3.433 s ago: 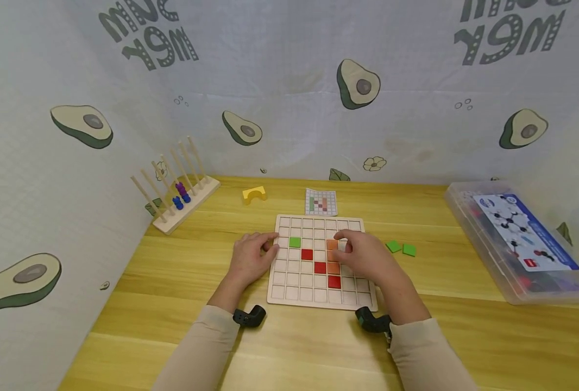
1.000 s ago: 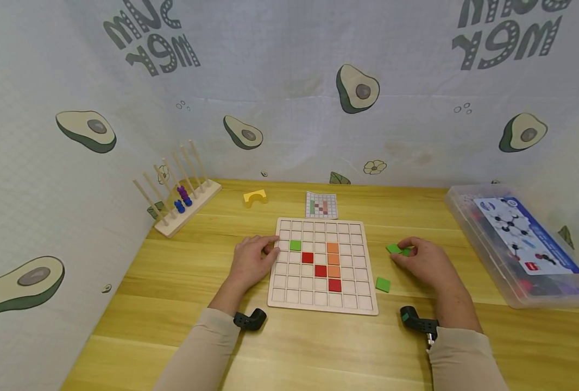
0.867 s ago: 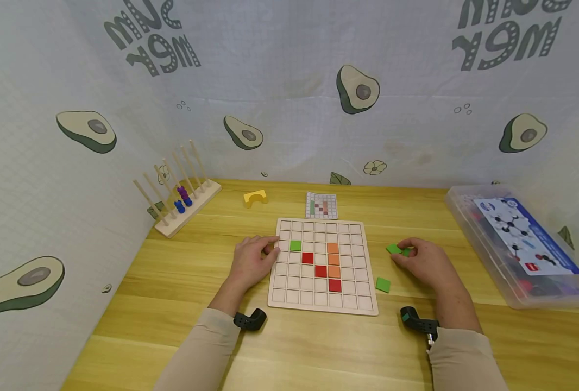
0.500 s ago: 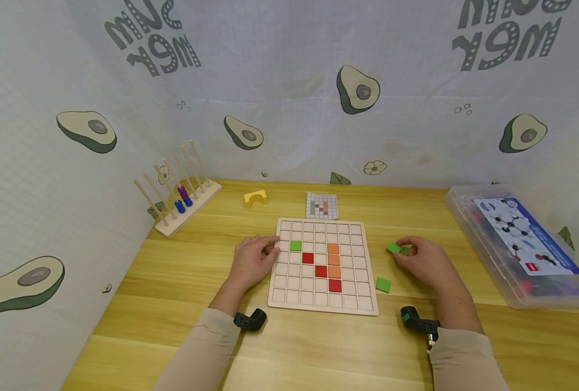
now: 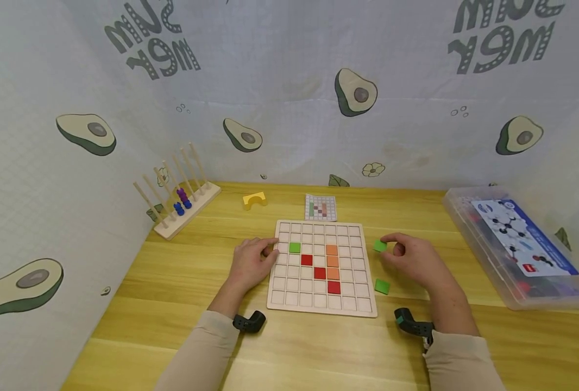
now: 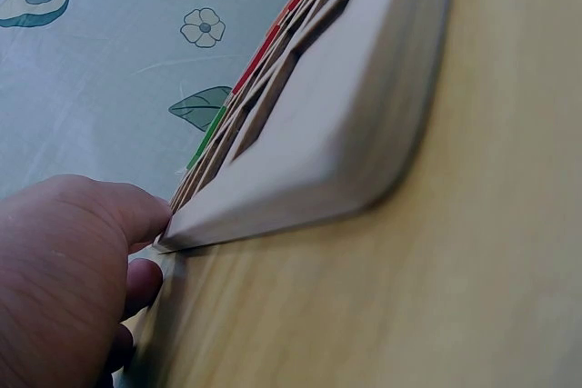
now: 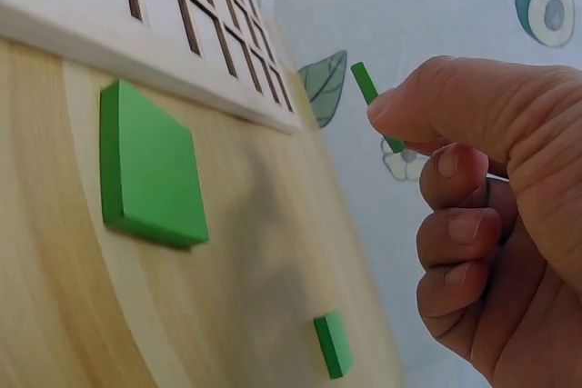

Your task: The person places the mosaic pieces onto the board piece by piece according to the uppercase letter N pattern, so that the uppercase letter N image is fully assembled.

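Pinching: the right hand [image 5: 419, 260] held a green tile [image 5: 379, 245] between thumb and forefinger, lifted clear of the table [image 5: 319, 347] — the other fingers curled beneath, as the right wrist view showed [image 7: 368, 88].
Held tile: it hung just beside the right edge of the grid board [image 5: 321, 304], level with the upper rows, not yet over any cell.
Left hand: the left hand [image 5: 250, 263] rested on the table with its fingers loosely bent, the fingertips touching the board's left edge and gripping nothing [image 6: 136, 215].
Board: it lay flat between the two hands and carried one green square [image 5: 295, 247], three red squares [image 5: 320, 272] stepping down to the right — and three orange squares [image 5: 332, 260] in one column.
Loose tiles: a second green tile [image 5: 382, 286] lay flat on the table by the board's lower right side; the right wrist view showed a third green tile [image 7: 334, 344] on the wood further off.
Pattern card: a small pattern card [image 5: 321, 208] lay just beyond the board's far edge.
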`<state>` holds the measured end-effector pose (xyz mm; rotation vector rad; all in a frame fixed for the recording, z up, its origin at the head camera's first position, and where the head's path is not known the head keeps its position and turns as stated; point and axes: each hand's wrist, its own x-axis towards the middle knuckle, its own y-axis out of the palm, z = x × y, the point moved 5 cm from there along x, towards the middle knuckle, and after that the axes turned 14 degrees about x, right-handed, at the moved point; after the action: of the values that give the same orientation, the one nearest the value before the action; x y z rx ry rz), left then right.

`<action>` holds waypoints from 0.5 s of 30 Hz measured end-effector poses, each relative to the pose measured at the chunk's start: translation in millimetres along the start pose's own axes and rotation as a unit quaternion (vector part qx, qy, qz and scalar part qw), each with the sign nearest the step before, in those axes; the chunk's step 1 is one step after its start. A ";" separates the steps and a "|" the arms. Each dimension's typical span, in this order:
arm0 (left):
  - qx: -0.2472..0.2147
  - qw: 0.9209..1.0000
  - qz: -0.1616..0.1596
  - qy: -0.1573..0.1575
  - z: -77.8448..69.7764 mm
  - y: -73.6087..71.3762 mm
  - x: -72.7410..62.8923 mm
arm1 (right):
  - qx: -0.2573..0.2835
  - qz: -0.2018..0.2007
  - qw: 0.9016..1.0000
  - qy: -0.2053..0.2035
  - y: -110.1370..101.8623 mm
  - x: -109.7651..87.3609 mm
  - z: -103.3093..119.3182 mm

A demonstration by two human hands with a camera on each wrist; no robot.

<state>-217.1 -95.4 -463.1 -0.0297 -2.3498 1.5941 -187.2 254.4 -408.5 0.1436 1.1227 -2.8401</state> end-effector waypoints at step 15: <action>-0.006 1.000 -0.005 0.004 -0.8 -2.4 -1.1 | 0.011 0.047 0.999 -0.017 26.5 0.6 35.2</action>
<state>-215.5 -95.8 -460.9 -0.0283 -2.3490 1.5734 -186.7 211.0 -400.9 0.1456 1.0489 -2.7636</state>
